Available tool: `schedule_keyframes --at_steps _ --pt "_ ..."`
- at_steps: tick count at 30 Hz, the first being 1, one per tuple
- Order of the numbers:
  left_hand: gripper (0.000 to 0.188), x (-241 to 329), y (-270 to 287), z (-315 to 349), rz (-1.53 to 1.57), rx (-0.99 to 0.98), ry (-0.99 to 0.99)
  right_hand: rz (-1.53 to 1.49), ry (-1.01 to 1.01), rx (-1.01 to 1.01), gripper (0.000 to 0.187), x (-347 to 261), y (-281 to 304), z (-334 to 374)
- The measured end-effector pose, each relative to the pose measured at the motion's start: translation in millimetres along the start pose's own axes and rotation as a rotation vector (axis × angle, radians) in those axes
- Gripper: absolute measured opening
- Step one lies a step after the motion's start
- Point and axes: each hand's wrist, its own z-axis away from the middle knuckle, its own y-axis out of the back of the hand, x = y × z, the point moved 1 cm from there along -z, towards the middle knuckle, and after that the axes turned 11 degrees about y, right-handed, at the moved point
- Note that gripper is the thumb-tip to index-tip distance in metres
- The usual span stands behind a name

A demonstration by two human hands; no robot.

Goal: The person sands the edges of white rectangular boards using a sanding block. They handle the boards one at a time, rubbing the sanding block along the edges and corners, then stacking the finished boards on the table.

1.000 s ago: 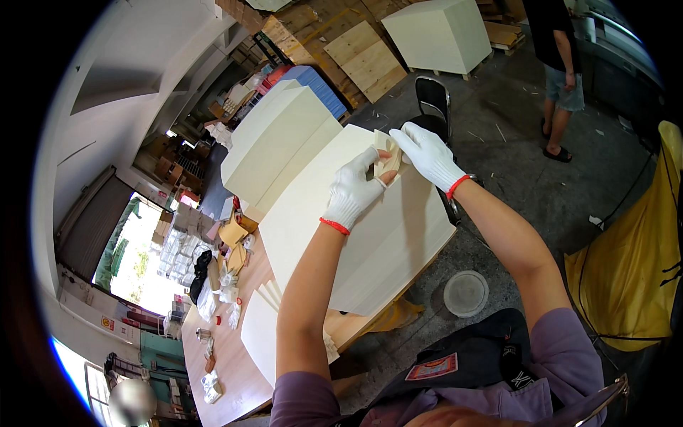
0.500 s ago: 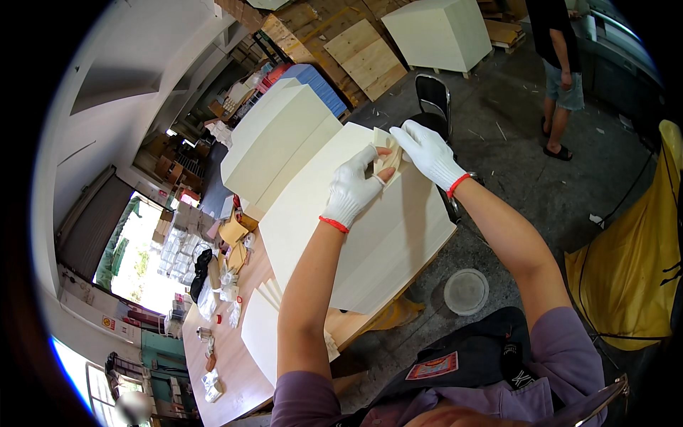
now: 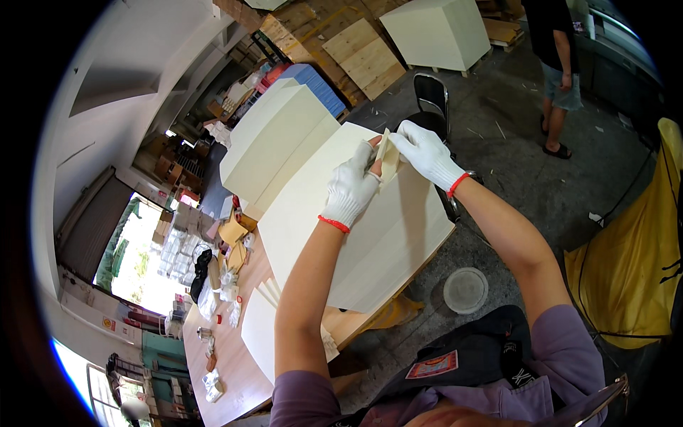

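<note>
Landmark: the cream sheet stack (image 3: 384, 242) on the bench (image 3: 235, 356). A small folded cream piece (image 3: 389, 164) sits between both hands, over the far right part of the stack; cannot tell whether its lower end touches the top sheet. Long axis runs roughly from the stack's far edge back toward the wearer, tilted slightly. Left hand (image 3: 353, 186) is on the piece's left side, over the stack, with bare thumb and index tips pressed against it; the piece therefore lies just right of these fingers, in contact. Right hand (image 3: 427, 153) comes in from the stack's right edge, its gloved fingers pinching the piece's far right margin. Both hands are grasping; neither is clearly nearer, the piece being held between them. A chair (image 3: 432, 96) stands just beyond the stack's far right corner; a fan of smaller sheets (image 3: 257, 334) lies on the near left side of the stack. Against the earlier frames: the left thumb and index, previously spread with a visible gap, now lie closer along the piece, which shows narrower and more edge-on. Right hand and stack: little change noted.
</note>
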Motion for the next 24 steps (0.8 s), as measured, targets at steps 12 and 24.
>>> schedule_keyframes --at_steps 12,24 --pt "0.049 -5.4 -4.4 -17.4 -0.060 -0.012 0.029 -0.161 -0.014 0.018 0.035 8.0 -3.5 -3.0" --pt "0.050 -8.5 -2.2 -9.3 0.126 -0.116 0.070 -0.122 -0.049 0.002 0.044 8.3 -1.5 -3.1"
